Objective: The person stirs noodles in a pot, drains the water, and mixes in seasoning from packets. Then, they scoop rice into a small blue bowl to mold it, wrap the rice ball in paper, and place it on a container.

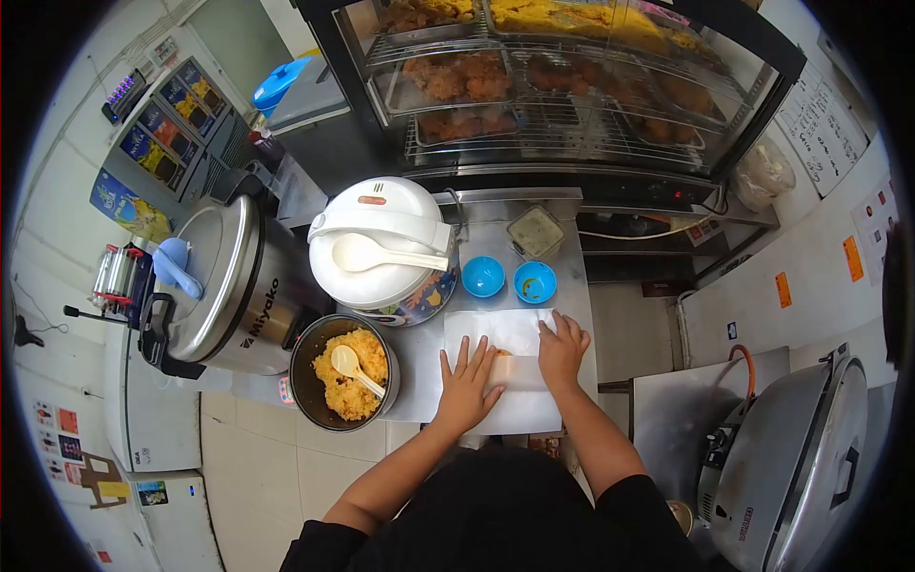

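A sheet of white wrapping paper [519, 410] lies on the metal counter, with a folded part [516, 373] between my hands. A small orange-brown bit peeks out at the fold's upper left; the rest of what is inside is hidden. My left hand [464, 389] lies on the paper's left side with its fingers spread. On the right side, my right hand [563, 353] has curled fingers closed on the paper. Two small blue bowls [483, 276] stand just beyond the sheet, one with a little yellowish residue. To the left is a pot of orange rice [345, 396] with a cream spoon [356, 369] in it.
A white rice cooker [381, 224] with a spoon on its lid stands behind the pot. Farther left is a large Miyako cooker [238, 296]. A lidded container [536, 232] sits behind the bowls. A glass display case [572, 172] with fried food rises at the back.
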A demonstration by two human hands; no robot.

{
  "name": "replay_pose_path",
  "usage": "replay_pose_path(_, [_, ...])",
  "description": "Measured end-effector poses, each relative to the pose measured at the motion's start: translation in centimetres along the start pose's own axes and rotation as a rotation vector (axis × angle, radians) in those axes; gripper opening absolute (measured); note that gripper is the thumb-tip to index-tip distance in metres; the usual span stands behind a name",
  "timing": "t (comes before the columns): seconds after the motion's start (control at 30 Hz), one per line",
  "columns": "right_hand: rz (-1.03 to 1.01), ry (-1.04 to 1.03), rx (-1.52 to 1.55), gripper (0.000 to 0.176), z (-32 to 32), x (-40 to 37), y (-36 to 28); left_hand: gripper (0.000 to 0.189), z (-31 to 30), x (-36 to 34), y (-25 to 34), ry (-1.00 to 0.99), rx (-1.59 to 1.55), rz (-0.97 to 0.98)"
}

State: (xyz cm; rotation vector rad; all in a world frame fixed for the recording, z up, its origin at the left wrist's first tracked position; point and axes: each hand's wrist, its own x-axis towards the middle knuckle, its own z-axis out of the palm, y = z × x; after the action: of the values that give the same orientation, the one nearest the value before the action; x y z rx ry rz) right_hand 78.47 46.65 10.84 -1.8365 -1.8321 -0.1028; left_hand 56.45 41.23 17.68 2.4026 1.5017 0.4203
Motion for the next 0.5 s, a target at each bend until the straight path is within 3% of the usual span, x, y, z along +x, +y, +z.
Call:
replay_pose_path(0.27, [0.159, -0.115, 0.252, 0.025, -0.1, 0.7, -0.2, 0.064, 0.5, 2.3, -1.1, 0.111, -0.162, -0.173])
replay_pose_path(0.5, [0.125, -0.088, 0.171, 0.032, -0.8, 2.3, -0.6, 0.053, 0.3, 3.4, -2.0, 0.171, -0.208, -0.19])
